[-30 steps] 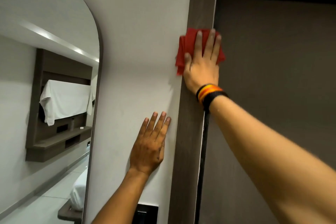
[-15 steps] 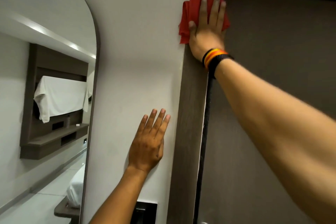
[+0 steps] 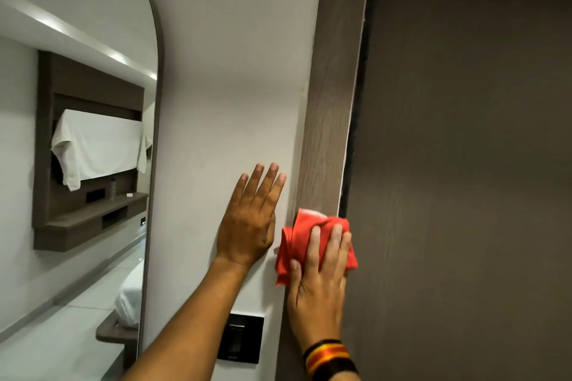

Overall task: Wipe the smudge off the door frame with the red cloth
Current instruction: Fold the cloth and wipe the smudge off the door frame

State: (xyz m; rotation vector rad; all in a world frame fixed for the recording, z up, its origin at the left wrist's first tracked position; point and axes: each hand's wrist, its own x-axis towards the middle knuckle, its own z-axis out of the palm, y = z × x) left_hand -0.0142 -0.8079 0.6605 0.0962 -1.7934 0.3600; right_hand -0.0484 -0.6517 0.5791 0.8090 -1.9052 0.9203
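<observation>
A grey-brown wooden door frame (image 3: 331, 96) runs upright through the middle of the view. My right hand (image 3: 318, 284) presses a crumpled red cloth (image 3: 297, 238) flat against the frame low down, fingers spread over the cloth. My left hand (image 3: 250, 216) lies flat and open on the white wall just left of the frame, at about the cloth's height. I cannot make out a smudge on the frame. A striped band circles my right wrist.
A dark door (image 3: 464, 164) fills the right side. A tall arched mirror (image 3: 74, 133) hangs on the white wall (image 3: 232, 71) at left, reflecting a shelf unit draped in white cloth. A black switch plate (image 3: 240, 339) sits low on the wall below my left hand.
My right hand has slid the red cloth down the frame from near the top to level with my left hand. The left hand stays on the wall.
</observation>
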